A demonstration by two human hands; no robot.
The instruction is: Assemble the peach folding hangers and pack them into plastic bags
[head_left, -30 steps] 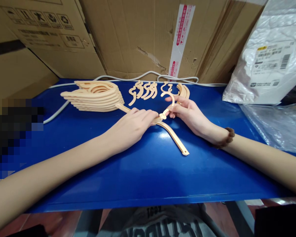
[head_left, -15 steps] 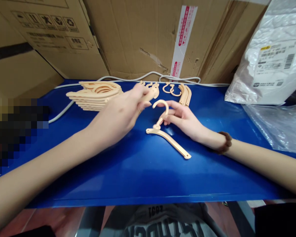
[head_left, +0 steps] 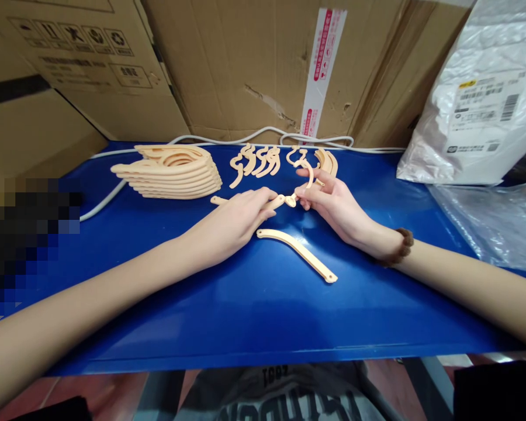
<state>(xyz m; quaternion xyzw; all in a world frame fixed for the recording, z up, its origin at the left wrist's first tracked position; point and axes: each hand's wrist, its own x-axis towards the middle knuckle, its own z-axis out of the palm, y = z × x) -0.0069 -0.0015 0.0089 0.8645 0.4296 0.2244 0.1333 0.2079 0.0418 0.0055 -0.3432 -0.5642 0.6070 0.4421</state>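
My left hand [head_left: 239,225] is closed on a curved cream hanger arm [head_left: 272,203], whose far end shows beyond the knuckles on the left. In my right hand [head_left: 331,202], finger and thumb pinch a cream hanger hook [head_left: 310,175]. The hook's round base [head_left: 291,202] is right beside the hanger arm's holed end; whether they touch I cannot tell. Below the hands, another curved hanger arm [head_left: 298,248] lies loose on the blue table [head_left: 245,316].
A stack of cream hanger parts [head_left: 170,172] stands at the left back. Several hooked pieces [head_left: 258,159] lie behind my hands, with more curved arms [head_left: 328,161] to the right. Cardboard boxes [head_left: 245,64], a white cable [head_left: 228,136] and a plastic parcel bag [head_left: 469,117] border the table.
My left hand has come down toward me from the back pieces with a hanger arm. My right hand has tilted the hook, moving its base up off the loose arm.
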